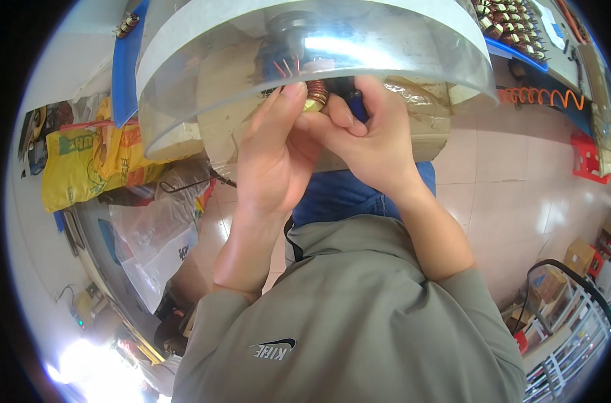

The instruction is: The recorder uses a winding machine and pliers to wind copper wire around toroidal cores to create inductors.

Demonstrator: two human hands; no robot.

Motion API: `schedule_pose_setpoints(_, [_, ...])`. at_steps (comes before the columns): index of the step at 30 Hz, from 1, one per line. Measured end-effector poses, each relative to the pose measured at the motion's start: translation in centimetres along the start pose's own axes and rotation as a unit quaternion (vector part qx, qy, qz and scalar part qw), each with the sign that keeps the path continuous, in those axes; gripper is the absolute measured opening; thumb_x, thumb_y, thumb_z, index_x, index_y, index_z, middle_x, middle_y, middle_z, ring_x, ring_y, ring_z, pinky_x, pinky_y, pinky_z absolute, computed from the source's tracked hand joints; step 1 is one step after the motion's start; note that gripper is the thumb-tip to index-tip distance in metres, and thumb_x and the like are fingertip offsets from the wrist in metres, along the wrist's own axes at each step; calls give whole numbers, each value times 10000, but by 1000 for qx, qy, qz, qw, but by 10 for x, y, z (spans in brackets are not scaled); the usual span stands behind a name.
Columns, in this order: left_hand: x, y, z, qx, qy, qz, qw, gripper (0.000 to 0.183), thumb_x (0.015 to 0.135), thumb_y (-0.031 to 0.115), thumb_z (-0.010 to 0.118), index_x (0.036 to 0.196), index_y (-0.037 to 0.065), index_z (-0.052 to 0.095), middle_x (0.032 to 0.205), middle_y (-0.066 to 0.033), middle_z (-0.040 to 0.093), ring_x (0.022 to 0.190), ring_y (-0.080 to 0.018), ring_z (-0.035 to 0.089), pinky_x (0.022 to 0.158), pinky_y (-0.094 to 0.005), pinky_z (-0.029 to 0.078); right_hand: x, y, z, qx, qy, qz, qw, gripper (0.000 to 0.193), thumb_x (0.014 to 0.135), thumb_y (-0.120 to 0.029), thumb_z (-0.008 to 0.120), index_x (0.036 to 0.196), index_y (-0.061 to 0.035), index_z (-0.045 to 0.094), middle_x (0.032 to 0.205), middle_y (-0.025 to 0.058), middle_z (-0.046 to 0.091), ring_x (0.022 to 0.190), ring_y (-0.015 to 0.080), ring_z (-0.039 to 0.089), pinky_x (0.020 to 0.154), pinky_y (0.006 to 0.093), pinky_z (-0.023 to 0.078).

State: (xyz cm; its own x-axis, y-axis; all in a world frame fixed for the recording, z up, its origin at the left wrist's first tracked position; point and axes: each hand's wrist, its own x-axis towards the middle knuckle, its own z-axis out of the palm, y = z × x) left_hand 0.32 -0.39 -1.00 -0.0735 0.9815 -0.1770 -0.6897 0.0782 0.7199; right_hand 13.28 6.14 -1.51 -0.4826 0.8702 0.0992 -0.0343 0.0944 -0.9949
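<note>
Under the rim of a clear curved shield (386,64), my two hands meet over a brown-covered work surface. My left hand (273,144) is closed on a small copper-wound ring coil (317,93) with a yellowish core, its fingertips at the coil's left side. Thin red and pale wires stick up behind those fingertips, seen through the shield. My right hand (376,138) is curled round a tool with a blue and black handle (356,104); the tool's working end is hidden. The right thumb reaches across to the coil's lower edge, close to the left fingers.
A blue tray (520,55) with several rows of wound coils stands at the far right, and another blue tray (125,74) at the far left. An orange coiled hose (544,98) hangs at the right. Yellow bags (73,164) and clear plastic bags (144,232) lie at the left.
</note>
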Motion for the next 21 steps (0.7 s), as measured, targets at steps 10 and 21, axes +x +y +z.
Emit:
schedule_pose_setpoints(10, [9, 0, 3, -15, 31, 20, 999, 309, 1087, 240, 495, 1207, -35, 568, 973, -163, 686, 913, -266, 691, 861, -372, 540, 4, 9, 0, 73, -2, 72, 995, 336, 827, -171, 864, 1028, -7, 650, 708, -65, 498, 676, 36, 428, 607, 221, 407])
schedule_pose_setpoints(21, [11, 3, 11, 19, 57, 31, 998, 290, 1092, 240, 512, 1151, -34, 587, 922, -131, 686, 857, -236, 701, 814, -335, 551, 8, 16, 1, 100, -13, 78, 992, 273, 844, -129, 837, 977, 5, 639, 713, -69, 474, 683, 37, 423, 607, 221, 415])
